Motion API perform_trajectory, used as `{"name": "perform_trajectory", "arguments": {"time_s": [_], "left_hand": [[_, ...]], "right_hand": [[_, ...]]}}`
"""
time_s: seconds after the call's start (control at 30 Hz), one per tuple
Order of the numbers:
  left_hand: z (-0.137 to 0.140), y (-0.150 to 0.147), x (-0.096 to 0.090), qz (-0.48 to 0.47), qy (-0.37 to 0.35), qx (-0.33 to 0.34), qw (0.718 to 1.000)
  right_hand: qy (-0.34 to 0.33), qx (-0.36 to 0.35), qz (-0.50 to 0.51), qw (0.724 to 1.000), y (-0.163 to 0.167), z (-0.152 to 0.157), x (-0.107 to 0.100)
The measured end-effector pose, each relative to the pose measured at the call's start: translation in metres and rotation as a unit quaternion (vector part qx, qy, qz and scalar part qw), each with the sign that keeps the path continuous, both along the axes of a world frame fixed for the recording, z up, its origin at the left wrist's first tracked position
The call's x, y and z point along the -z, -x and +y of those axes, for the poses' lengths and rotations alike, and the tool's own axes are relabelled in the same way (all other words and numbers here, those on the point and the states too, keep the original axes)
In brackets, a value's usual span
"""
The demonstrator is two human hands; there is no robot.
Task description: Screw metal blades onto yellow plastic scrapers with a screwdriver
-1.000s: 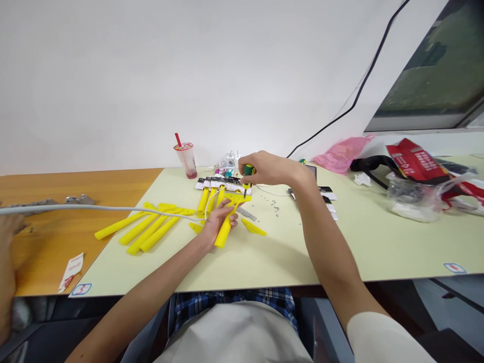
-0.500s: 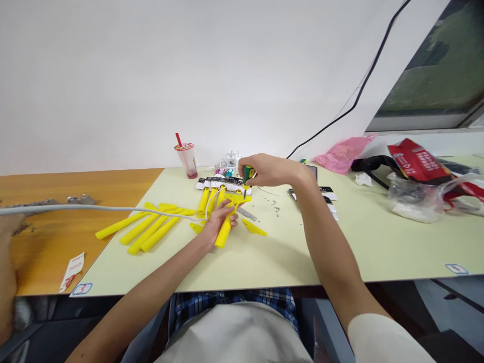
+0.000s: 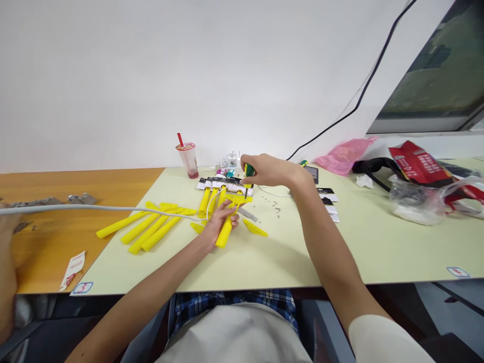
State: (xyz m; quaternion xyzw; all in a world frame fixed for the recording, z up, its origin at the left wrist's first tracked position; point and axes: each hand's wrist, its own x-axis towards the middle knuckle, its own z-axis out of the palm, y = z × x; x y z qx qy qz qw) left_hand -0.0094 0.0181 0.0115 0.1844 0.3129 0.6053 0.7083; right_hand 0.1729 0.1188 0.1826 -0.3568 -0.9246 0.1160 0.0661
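My left hand (image 3: 217,227) is wrapped round a yellow scraper handle (image 3: 224,235), whose wide head points away from me. A metal strip shows along that head. My right hand (image 3: 260,170) grips a green and yellow screwdriver (image 3: 249,171) from above. Its shaft points straight down, with the tip at the right end of the scraper's head. Whether the tip sits in a screw is too small to tell. A loose yellow cover piece (image 3: 255,228) and a grey metal blade (image 3: 248,215) lie just right of my left hand. Small screws (image 3: 277,209) are scattered further right.
Several yellow handles (image 3: 159,237) lie at the left; more yellow scrapers (image 3: 204,201) lie behind my left hand. A cup with a straw (image 3: 189,161) stands near the wall. Black-and-white packs (image 3: 327,195), a pink bag (image 3: 344,156) and a cable (image 3: 113,207) are around. Another person's arm (image 3: 6,272) is far left.
Both hands keep nearly the same place and hold, the screwdriver still upright over the scraper's head. The whole view has shifted very slightly.
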Motion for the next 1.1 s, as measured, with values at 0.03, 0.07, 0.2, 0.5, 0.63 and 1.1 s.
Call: {"name": "perform_trajectory", "arguments": {"time_s": [0.03,0.07,0.2,0.5,0.63,1.1], "left_hand": [[0.0,0.0,0.0,0.001,0.002,-0.001,1.0],[0.0,-0.001,0.0,0.001,0.004,-0.002,1.0],[-0.001,-0.003,-0.001,0.005,0.007,-0.005,1.0],[-0.004,-0.003,-0.01,0.021,-0.009,-0.019,1.0],[-0.004,-0.004,-0.009,0.018,-0.01,-0.023,1.0],[-0.004,-0.002,-0.002,0.011,-0.01,-0.011,1.0]], "right_hand": [[-0.005,-0.001,-0.008,1.0,0.0,0.0,0.0],[-0.006,-0.007,-0.014,1.0,0.0,0.0,0.0],[0.007,-0.046,-0.011,0.999,0.0,0.0,0.001],[0.006,-0.089,0.047,0.995,0.004,-0.013,-0.007],[-0.007,-0.089,0.044,0.995,0.005,-0.012,-0.005],[-0.017,-0.027,-0.02,0.999,0.006,-0.003,0.003]]}}
